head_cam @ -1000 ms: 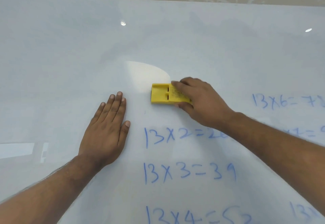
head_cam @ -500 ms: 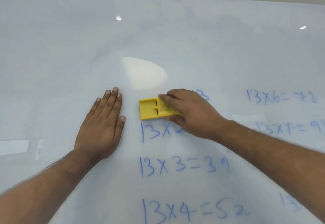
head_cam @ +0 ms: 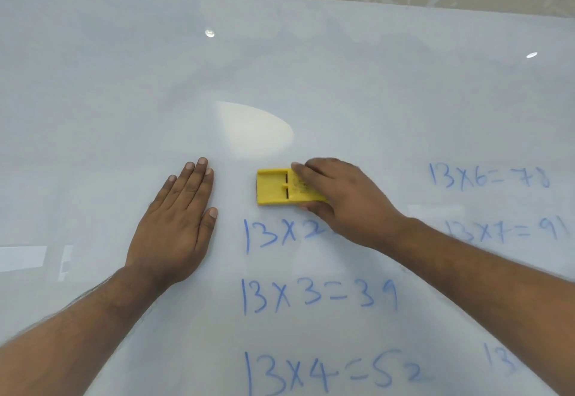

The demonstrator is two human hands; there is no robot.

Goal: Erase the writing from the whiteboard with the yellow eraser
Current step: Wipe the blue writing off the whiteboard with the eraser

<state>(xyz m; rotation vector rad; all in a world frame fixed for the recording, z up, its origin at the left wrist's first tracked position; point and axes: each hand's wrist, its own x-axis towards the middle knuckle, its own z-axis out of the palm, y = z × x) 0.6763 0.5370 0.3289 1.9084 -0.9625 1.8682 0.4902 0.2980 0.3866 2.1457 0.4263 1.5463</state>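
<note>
Yellow eraser (head_cam: 281,186): flat rectangular block, hard plastic back w/ slot and ridge moulded in; judged light and stiff. A dark strip shows at its left end, prob. the pad, not clearly seen. Pad side is laid flat on the whiteboard (head_cam: 373,84), directly above the "13x2" line (head_cam: 280,235).

Long axis runs left-right, parallel to the written rows; free end points left, toward the left hand (head_cam: 177,218). Right half is covered by the grip.

Right hand (head_cam: 345,199): closed on the eraser from above. Fingers are spread over the back and far edge; a digit shows under the near edge, prob. the thumb. Best hold judged to be this one, across the short width, palm pressing down, since a glossy board is likely to let a loose grip skate.

Left hand, left of the eraser and apart from it: flat, fingers extended, nothing held, palm braced on the board.

Below the eraser, "13x2" is partly hidden by the right wrist, then "13x3=39" (head_cam: 319,297) and "13x4=52" (head_cam: 329,374). Right of the eraser, "13x6=78" (head_cam: 488,177) and "13x7=91" (head_cam: 510,232). Board above the eraser bare. Most of the writing judged left to do.
</note>
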